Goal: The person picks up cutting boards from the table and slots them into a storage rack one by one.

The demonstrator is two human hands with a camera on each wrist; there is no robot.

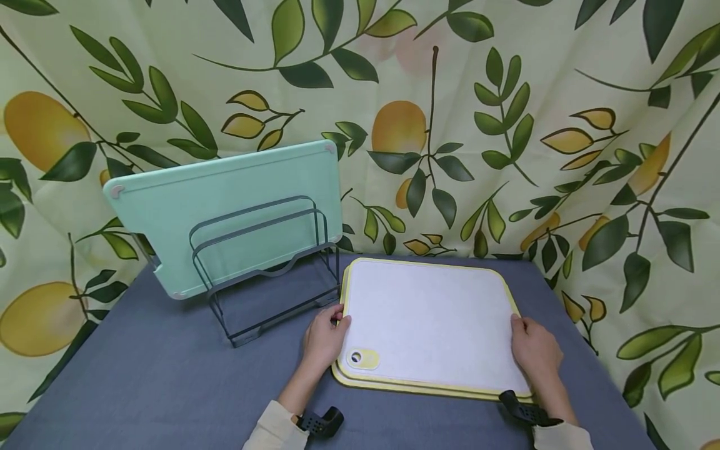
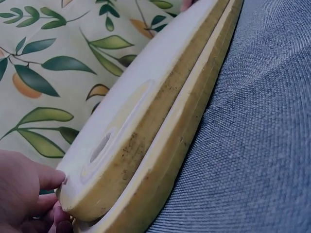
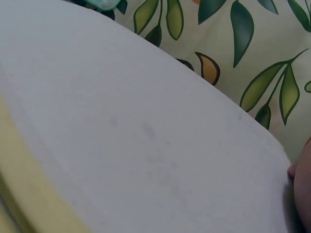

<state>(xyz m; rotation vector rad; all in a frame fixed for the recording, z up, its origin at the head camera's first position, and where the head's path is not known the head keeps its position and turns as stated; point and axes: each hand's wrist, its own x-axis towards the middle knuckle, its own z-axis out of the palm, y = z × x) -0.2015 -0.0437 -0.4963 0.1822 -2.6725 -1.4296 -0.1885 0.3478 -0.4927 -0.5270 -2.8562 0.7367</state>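
Two white cutting boards with yellow rims lie stacked, the upper cutting board (image 1: 427,319) nearly covering the lower cutting board (image 2: 150,194). My left hand (image 1: 326,337) pinches the upper board's left edge, thumb on the white face and the other fingers at its side near the corner with the oval hole. At the opposite edge, my right hand (image 1: 537,350) grips the upper board, its thumb on top and its other fingers hidden beneath. In the left wrist view, a narrow gap shows between the two yellow rims.
Left of the stack stands a dark wire rack (image 1: 274,272) with a mint-green cutting board (image 1: 264,181) leaning upright in it. A blue-grey cloth (image 1: 169,375) covers the table. Behind hangs a curtain (image 1: 349,81) printed with leaves and fruit.
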